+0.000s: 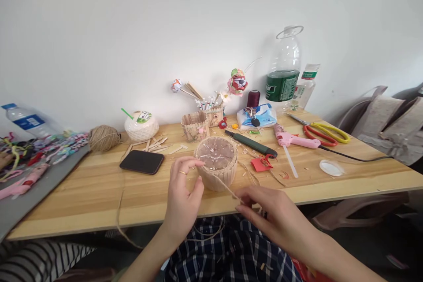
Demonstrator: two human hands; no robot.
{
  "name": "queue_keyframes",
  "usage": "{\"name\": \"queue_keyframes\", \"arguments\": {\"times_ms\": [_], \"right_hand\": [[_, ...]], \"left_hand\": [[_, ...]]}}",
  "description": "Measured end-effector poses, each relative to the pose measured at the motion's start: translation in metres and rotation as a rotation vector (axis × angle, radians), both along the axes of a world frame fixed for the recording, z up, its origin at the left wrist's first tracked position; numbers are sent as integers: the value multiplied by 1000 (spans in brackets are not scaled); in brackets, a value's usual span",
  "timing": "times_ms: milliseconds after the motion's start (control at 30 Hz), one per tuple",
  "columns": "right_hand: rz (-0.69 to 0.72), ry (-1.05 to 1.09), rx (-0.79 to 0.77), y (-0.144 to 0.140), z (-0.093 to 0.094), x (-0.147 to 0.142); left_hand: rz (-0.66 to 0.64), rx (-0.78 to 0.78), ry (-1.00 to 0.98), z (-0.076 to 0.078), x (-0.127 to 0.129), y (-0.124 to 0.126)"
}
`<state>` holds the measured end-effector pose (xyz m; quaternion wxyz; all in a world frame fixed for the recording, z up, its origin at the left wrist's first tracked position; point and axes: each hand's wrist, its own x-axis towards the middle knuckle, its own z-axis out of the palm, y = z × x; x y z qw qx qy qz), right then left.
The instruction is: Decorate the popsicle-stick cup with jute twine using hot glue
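A round container (220, 180) stands near the table's front edge, its side covered with flat wooden strips. Clear plastic with radiating ridges shows within its rim. Twine (224, 187) runs from the rim down to my right hand (272, 211), which pinches it between thumb and fingers. My left hand (185, 189) has its fingertips at the rim's left side, thumb spread away from them. More twine hangs over the front edge at the left and lies across my lap. The ball of brown twine (105, 138) sits at the table's left.
A black phone (142, 161) lies left of the container. Rightward are a dark green cutter-like tool (253, 143), red paper (261, 164), a pink glue gun (297, 141) with its cord, and scissors (325, 134). Large bottles (283, 70) stand by the wall. Another person's striped clothing (42, 255) shows lower left.
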<state>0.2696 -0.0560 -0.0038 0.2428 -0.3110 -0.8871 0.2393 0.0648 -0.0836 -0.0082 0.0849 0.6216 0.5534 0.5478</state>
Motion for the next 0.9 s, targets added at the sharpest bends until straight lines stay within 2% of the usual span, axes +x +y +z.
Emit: {"name": "queue_keyframes", "arguments": {"times_ms": [167,333,467,767,900], "right_hand": [[102,3,143,-8,-5,-4],[100,3,146,-8,-5,-1],[157,0,173,-15,-4,0],[188,-34,255,-27,-28,-22],[212,-52,240,-28,-24,-20]], "left_hand": [[-38,-48,-60,-6,-1,3],[-51,-37,-69,-7,-1,4],[-44,-30,-61,-8,-2,4],[-31,-35,-26,-9,-4,5],[-36,-33,-14,-10,-5,5]]}}
